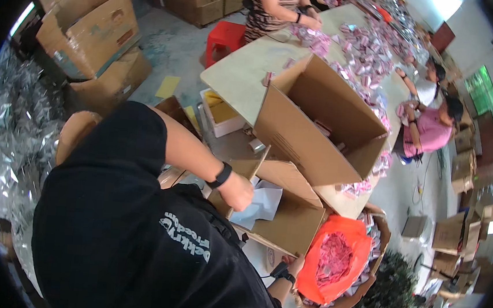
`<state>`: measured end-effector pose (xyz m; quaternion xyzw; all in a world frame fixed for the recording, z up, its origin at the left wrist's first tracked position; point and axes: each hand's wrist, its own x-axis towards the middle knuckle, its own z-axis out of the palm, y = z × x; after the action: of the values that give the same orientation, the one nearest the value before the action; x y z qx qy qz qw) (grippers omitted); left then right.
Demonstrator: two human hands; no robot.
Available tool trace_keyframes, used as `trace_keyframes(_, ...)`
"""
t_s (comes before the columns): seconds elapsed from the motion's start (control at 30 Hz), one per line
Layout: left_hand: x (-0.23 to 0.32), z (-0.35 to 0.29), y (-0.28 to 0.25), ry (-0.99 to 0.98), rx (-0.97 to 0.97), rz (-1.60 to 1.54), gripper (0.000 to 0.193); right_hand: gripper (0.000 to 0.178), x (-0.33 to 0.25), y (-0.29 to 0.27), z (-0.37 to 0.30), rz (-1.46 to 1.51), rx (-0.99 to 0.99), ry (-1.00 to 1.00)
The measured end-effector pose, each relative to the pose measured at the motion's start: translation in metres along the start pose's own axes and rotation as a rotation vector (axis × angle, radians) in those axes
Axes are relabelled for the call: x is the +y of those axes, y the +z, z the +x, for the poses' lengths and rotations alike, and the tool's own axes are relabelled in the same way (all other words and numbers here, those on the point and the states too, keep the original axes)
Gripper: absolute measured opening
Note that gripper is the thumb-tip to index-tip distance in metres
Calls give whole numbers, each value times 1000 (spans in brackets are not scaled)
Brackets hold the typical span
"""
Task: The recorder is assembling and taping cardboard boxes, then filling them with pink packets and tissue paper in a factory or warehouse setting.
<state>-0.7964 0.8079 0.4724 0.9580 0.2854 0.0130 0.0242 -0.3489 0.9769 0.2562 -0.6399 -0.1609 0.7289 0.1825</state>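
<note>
In front of me is an open cardboard box (287,226) with crumpled pale blue-white paper or film (263,203) inside. My left hand (237,192), a black band at its wrist, closes over an upright flap on the box's left side. Down at the near right corner of the same box is my right hand (294,266), closed on the edge; most of its fingers are hidden. Touching distance from that hand, an orange-red plastic bag (306,277) holds many small pink packets (335,256). It sits in a round-sided cardboard container (384,234).
A larger open carton (300,138) stands tilted on the table (237,89), with a few small items inside. Pink packets (376,45) are heaped beyond it, where several people work. A red stool (221,39), stacked cartons (88,34) and shiny plastic wrap (19,130) stand to the left.
</note>
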Motion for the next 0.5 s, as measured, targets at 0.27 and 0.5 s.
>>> trace_keyframes(0.27, 6, -100, -101, -177, -358, -42, 7, 49, 13, 102, 15, -706, -701, -169)
trace_keyframes(0.5, 31, -212, -202, -556, -514, -231, 25, 51, 55, 121, 12, -717, -493, 142)
